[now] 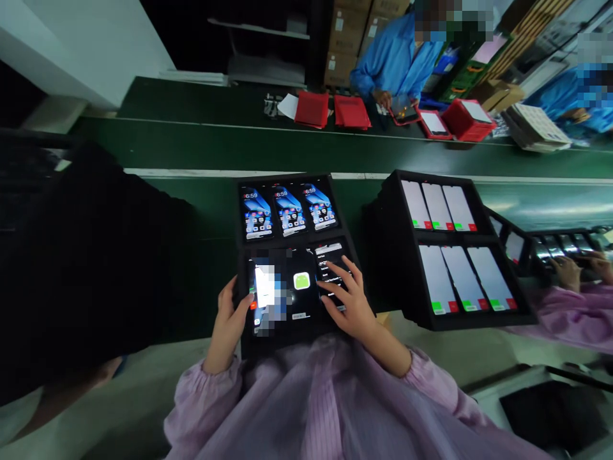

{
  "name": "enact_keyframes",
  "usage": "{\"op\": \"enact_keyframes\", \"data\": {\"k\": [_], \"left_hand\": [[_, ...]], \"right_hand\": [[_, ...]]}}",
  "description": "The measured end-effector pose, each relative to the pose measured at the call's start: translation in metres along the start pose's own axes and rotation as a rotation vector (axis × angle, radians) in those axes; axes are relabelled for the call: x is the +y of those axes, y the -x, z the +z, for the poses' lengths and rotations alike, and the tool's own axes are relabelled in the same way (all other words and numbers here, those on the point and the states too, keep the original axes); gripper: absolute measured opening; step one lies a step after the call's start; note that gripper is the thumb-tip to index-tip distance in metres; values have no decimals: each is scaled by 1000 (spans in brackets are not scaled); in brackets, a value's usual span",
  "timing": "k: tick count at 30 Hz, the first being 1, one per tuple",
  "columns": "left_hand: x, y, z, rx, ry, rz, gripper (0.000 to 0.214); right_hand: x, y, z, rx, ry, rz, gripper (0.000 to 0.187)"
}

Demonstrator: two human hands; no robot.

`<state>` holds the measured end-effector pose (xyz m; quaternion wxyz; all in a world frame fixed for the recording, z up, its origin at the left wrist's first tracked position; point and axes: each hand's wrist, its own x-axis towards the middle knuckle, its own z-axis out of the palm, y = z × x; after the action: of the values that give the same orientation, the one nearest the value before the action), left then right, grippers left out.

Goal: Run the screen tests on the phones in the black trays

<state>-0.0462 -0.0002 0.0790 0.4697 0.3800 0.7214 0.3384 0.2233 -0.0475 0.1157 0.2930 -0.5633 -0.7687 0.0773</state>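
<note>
A black tray (292,243) in front of me holds two rows of phones. My left hand (228,319) grips its left side, with the thumb reaching over the edge onto the lower-left phone (261,287), which shows a white pop-up. The lower-middle phone (301,300) displays a green robot icon on black. Over the lower-right phone (330,250), which shows a dark text menu, my right hand (353,303) is open with fingers spread; fingertips are at the screen. Three lit phones (290,214) in the upper row read 6:59.
To the right stands another black tray (445,239) of phones with pale screens. Dark cloth-like bulk (96,268) fills the left. Beyond the green bench (191,144), a person in blue (393,57) handles a device near red cases (311,108). Another person's hands (567,273) are at far right.
</note>
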Motion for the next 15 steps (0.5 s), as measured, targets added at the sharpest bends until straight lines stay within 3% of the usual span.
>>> {"op": "enact_keyframes", "data": {"k": [7,15], "left_hand": [[-1,7,-2,-22,66,-49,61],[5,7,7,-9,113,-66,59]], "right_hand": [[9,8,1,34,9,31,29],[25,4,7,10,194,203,35]]}}
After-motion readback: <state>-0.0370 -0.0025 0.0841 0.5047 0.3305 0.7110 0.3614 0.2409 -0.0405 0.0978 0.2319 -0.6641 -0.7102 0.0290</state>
